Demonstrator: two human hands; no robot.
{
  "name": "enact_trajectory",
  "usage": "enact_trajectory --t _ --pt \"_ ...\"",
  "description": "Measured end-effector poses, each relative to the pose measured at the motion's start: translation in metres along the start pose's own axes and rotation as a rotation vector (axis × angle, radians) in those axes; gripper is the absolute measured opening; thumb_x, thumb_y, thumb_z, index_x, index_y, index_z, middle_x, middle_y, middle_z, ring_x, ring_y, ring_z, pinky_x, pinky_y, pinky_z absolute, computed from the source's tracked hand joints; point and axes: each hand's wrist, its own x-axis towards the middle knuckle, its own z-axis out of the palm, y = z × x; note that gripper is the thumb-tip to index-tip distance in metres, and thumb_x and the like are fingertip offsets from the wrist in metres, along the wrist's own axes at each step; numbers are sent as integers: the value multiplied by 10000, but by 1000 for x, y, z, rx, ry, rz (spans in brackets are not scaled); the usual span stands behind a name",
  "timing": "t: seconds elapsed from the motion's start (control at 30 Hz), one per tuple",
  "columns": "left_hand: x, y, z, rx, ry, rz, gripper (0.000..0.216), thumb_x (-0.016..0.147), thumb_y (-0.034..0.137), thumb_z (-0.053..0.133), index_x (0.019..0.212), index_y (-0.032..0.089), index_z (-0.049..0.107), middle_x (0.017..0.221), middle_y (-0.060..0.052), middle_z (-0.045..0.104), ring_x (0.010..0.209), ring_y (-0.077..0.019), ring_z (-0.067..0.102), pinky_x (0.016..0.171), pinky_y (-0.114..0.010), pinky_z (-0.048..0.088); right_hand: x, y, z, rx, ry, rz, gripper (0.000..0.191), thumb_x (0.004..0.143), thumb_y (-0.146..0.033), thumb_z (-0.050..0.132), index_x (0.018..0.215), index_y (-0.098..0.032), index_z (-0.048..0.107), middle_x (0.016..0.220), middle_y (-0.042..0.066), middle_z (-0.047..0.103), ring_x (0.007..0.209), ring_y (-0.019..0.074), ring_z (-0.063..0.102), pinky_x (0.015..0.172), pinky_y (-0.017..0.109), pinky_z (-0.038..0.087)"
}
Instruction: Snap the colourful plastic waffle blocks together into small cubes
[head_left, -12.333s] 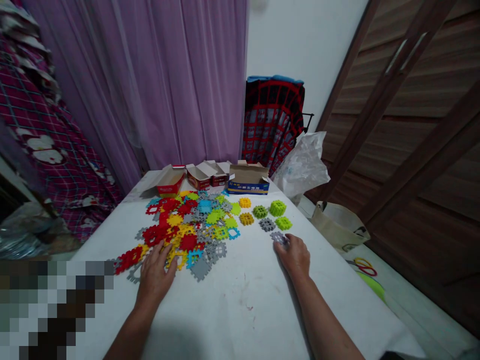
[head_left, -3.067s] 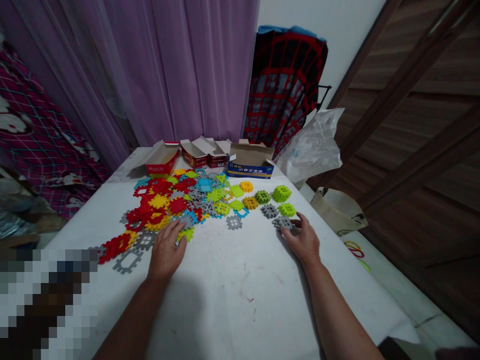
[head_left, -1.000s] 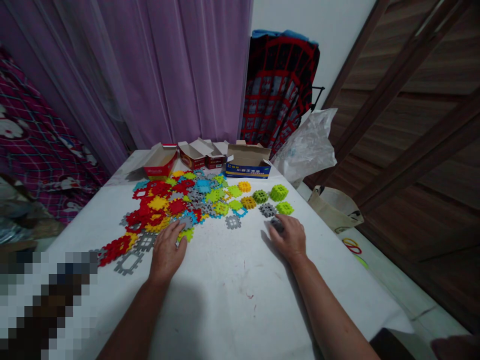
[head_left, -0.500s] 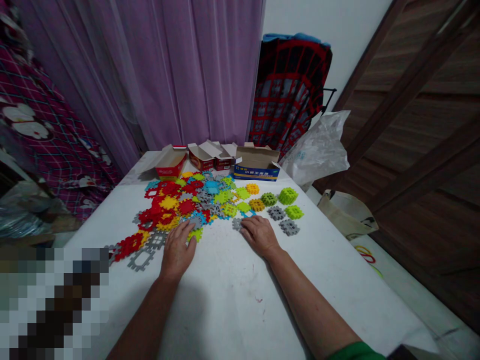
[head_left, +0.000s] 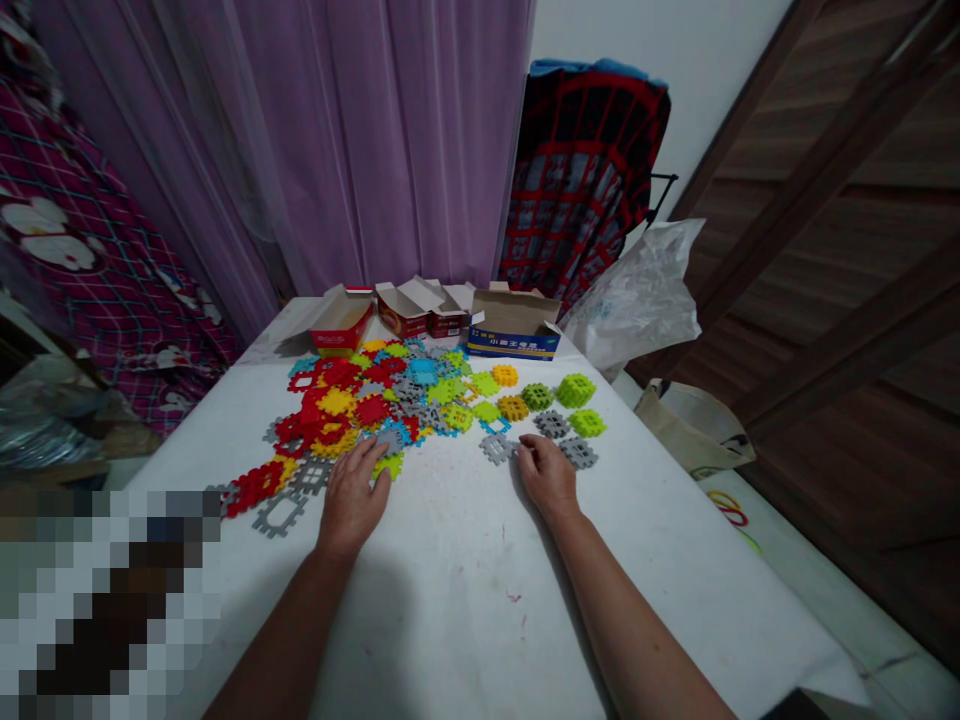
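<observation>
A heap of flat interlocking plastic tiles (head_left: 352, 405) in red, yellow, blue, green and grey spreads over the white table (head_left: 465, 600). My left hand (head_left: 352, 497) lies flat and open at the heap's near edge, its fingertips on a light green tile (head_left: 391, 465). My right hand (head_left: 548, 477) rests on the table with its fingers spread. Its fingertips touch a loose grey tile (head_left: 497, 448). A second grey tile (head_left: 579, 454) lies just right of that hand. Beyond them sit small sorted stacks: grey (head_left: 553, 424), light green (head_left: 576, 390), dark green (head_left: 537, 397) and orange (head_left: 514, 407).
Open cardboard boxes stand along the table's far edge, a red one (head_left: 341, 322) and a blue one (head_left: 514, 327) among them. A white plastic bag (head_left: 637, 295) hangs off the far right corner. A tote bag (head_left: 694, 430) lies on the floor to the right.
My right hand went left from the second grey tile to the loose grey tile, then came back right with that tile sliding along. My left hand has stayed on the heap's edge.
</observation>
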Motion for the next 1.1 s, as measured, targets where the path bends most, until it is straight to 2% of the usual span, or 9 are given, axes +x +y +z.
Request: enact_trajectory --t 0.23,0.5,0.6,0.7,0.8,0.87,0.93,1.03,1.1 --pt "1 1 0 0 -1 0 397 879 297 459 1203 212 672 1322 -93 656 1211 -266 600 1098 -459 440 -11 -15 -1 -230 -126 -160 389 787 -461 645 1064 -190 662 1071 123 697 1010 287 600 847 381 455" --pt "1 -2 2 -3 3 4 396 874 292 466 1204 212 671 1328 -96 650 1213 -270 597 1094 -463 445 -12 -13 2 -150 -127 -112 408 788 -350 646 1162 -189 651 1051 106 715 987 259 627 870 376 477" --pt "0 -2 3 1 16 11 402 878 295 453 1203 200 671 1323 -103 653 1209 -270 601 1089 -461 451 -10 -6 3 -21 -169 -189 454 788 -284 616 1235 -203 628 1105 92 716 1010 235 640 907 372 500" --pt "0 -2 3 7 26 17 411 881 301 445 1203 187 674 1315 -111 658 1202 -275 607 1087 -469 453 -2 4 2 72 -186 -346 516 785 -144 508 1285 -220 604 1263 84 672 1151 215 606 1001 375 481" --pt "0 -2 2 12 24 22 407 881 295 449 1203 190 675 1316 -108 659 1201 -273 607 1082 -461 459 4 5 1 24 -98 -304 545 763 -72 441 1259 -204 624 1333 98 628 1214 214 570 1032 377 460" --pt "0 -2 2 13 20 23 403 879 286 454 1206 197 673 1319 -104 657 1203 -273 605 1081 -461 459 4 -1 0 -67 -48 -162 458 820 -132 455 1239 -182 631 1256 118 655 1146 229 596 978 376 478" --pt "0 -2 2 12 14 22 403 878 284 459 1210 202 672 1319 -101 657 1204 -273 603 1085 -462 455 0 -14 1 -182 -67 -53 413 879 -301 515 1254 -163 618 1136 129 684 1069 256 610 919 384 481" --pt "1 -1 2 10 9 22 402 879 289 463 1208 197 674 1318 -103 657 1205 -272 604 1092 -458 450 -6 -37 5 -324 -169 -36 642 821 -540 625 1312 -129 577 1075 153 687 1046 307 597 882 415 462" --pt "1 -1 2 10 11 21 402 878 287 462 1206 196 675 1319 -103 657 1205 -273 604 1090 -460 453 -7 -46 9 -339 -224 -68 687 796 -527 658 1346 -127 553 1116 163 681 1062 311 591 888 415 452"
